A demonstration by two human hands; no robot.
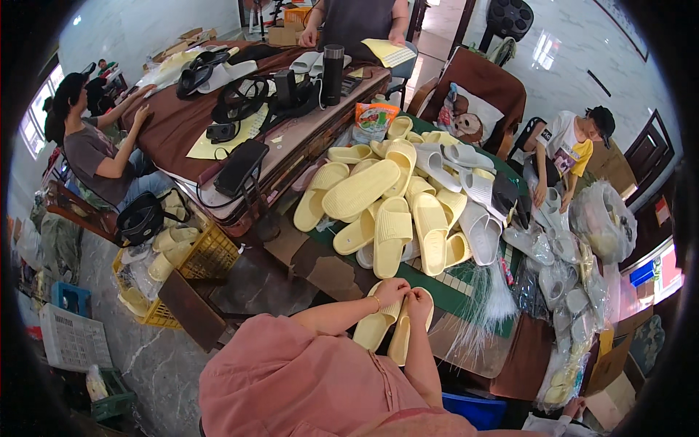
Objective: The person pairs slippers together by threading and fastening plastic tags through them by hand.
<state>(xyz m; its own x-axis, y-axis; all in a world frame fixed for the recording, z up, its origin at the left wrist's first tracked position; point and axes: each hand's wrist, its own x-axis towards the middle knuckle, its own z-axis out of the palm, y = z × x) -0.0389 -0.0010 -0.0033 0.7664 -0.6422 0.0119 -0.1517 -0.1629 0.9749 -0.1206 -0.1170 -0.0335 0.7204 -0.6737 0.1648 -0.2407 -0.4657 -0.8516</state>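
Note:
Close in front of me is a pair of pale yellow slippers, a left slipper (370,332) and a right slipper (399,344), side by side. Over their upper ends my left hand (392,290), with a bracelet at its wrist, has its fingers closed. My right hand (419,305) meets it, fingertips pinched together. What the fingertips pinch is too small to make out. Just beyond both hands lies a heap of yellow slippers (393,231), mixed with grey slippers (480,231). A bundle of thin clear plastic strands (484,298) spreads to the right of my hands.
Bagged slippers (559,291) hang over the table's right side near a seated person (571,149). A yellow crate (211,255) of slippers stands on the left floor. The brown-covered table (175,120) holds bags, a black tumbler (332,75) and straps; other people are around it.

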